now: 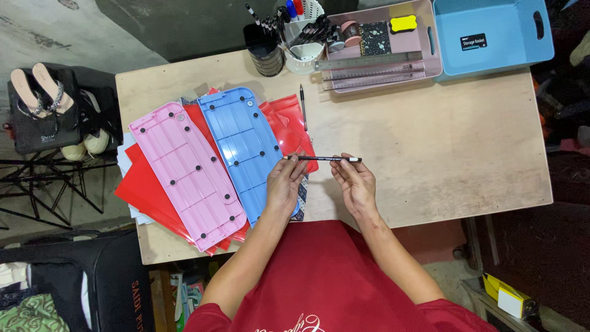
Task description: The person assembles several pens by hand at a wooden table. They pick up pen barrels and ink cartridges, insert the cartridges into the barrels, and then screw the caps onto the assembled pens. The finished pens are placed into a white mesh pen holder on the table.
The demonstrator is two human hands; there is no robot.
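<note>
You hold a black pen (322,158) level between both hands, just above the table (430,154) and close to your body. Your left hand (284,183) pinches one end with its fingertips, and your right hand (353,182) pinches the other end near the white tip; both are closed on the pen in a light fingertip grip, not a fist. Held by its ends like this, the barrel lies open to your view along its whole length.

Your left hand hovers over the edge of the blue board (243,147), which lies beside the pink board (187,172), both stacked slantwise on red sheets (138,184). They overlap like a fan, so each stays visible and easy to lift.

A second pen (303,106) lies alone on the table beyond your hands, well apart from the one you hold. At the far edge, a black cup (265,52) and a white holder (304,43) stand upright with pens, next to a pink tray (430,46) with rulers (369,63) across it, and a blue basket (491,37).
</note>
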